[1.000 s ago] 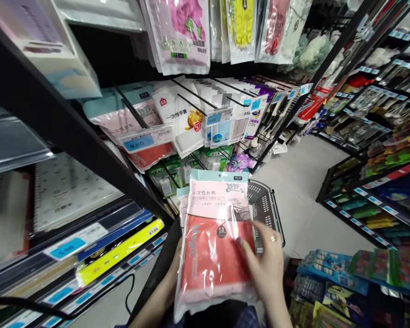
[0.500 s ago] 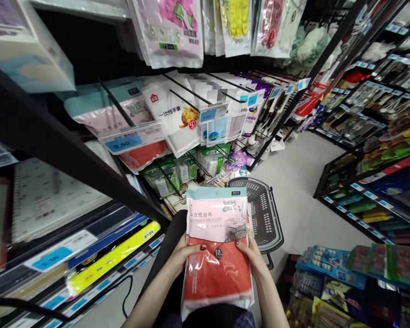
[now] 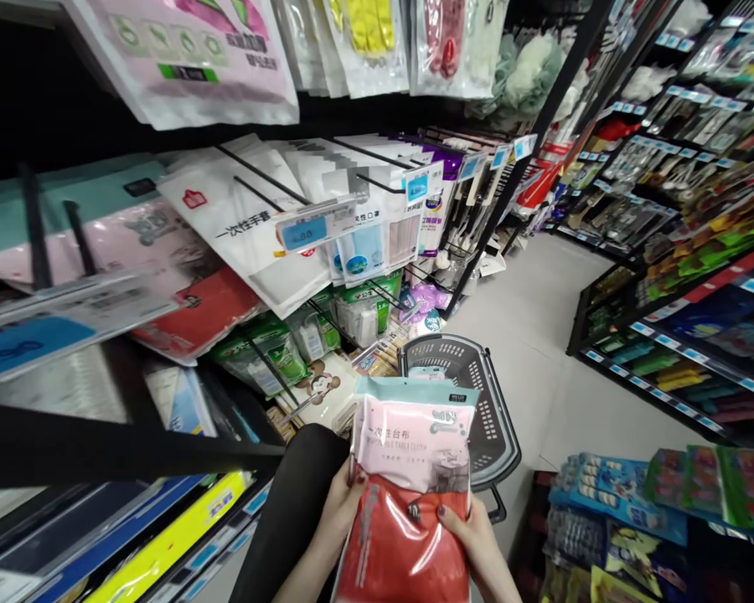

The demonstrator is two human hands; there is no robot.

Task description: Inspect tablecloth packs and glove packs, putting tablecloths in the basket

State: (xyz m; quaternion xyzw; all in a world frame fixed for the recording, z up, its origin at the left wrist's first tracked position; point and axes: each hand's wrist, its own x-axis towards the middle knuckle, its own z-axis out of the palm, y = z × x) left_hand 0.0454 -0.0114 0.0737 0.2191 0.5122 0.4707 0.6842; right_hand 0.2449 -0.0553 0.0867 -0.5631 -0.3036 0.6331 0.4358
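Between my two hands is a packaged disposable tablecloth [image 3: 408, 536], pale green and pink at the top and red below, its printed front facing me. My left hand [image 3: 343, 502] grips its left edge, most of the fingers hidden behind the pack. On the right edge, my right hand [image 3: 468, 528] holds with the thumb lying on the red front and the other fingers out of sight. Just beyond the pack a dark grey shopping basket [image 3: 499, 402] stands on the floor, partly covered by it.
To the left, similar tablecloth packs [image 3: 194, 310] hang on hooks beside white disposable glove packs [image 3: 257, 218] and price tags. Bagged rubber gloves [image 3: 368, 33] hang above. Snack packets [image 3: 628, 494] lie at lower right; grey aisle floor [image 3: 540, 293] runs ahead between shelves.
The tablecloth pack has moved slightly down and right in view, and my left thumb has slid off its front to the edge. The left shelf appears nearer.
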